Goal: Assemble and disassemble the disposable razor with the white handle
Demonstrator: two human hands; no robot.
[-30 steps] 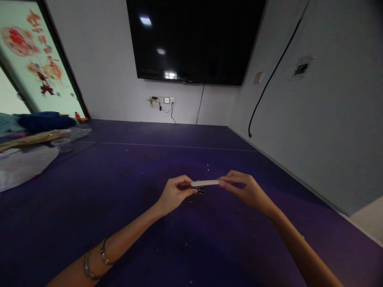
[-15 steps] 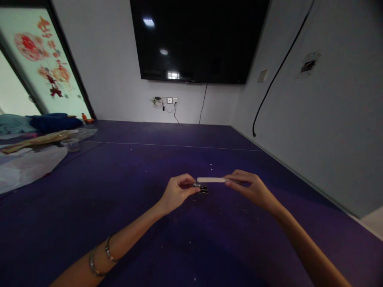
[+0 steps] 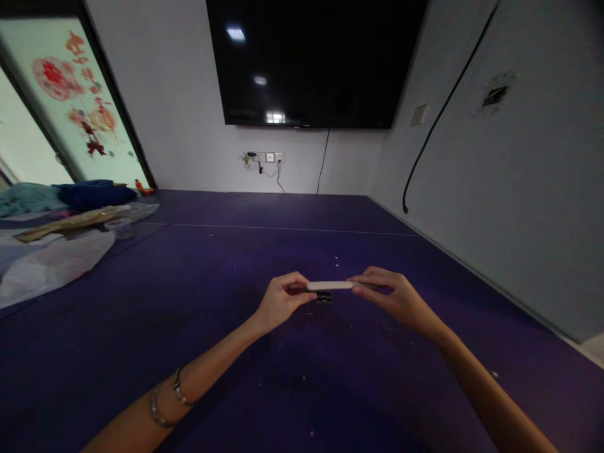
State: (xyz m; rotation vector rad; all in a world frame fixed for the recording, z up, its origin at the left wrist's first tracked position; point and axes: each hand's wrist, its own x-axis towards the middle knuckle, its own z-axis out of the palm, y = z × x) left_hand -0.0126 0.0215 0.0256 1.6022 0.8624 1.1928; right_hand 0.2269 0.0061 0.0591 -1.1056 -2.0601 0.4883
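Observation:
A pale, slim flat strip (image 3: 330, 285) is held level above the purple surface, its exact kind unclear. My left hand (image 3: 283, 301) pinches toward its left end, thumb below and fingers above. The right end sits between the thumb and fingers of my right hand (image 3: 389, 290), where a thin greyish part shows behind the fingertips. Just under the strip is a small black piece (image 3: 324, 297) with lighter marks; I cannot tell whether it rests on the surface or touches my left thumb. Two metal bangles (image 3: 158, 406) circle my left forearm.
The purple surface (image 3: 212, 277) carries small white specks. Toward the left lie white plastic sheeting (image 3: 61, 267), a yellowish flat piece (image 3: 75, 223), a clear cup (image 3: 120, 228) and blue cloth (image 3: 97, 195). A black cable (image 3: 436, 126) hangs down the right wall; a television (image 3: 311, 63) hangs ahead.
The strip and my right hand have shifted slightly left, so the strip's end now meets my left fingertips. A shiny bit visible at those fingertips earlier is now hidden.

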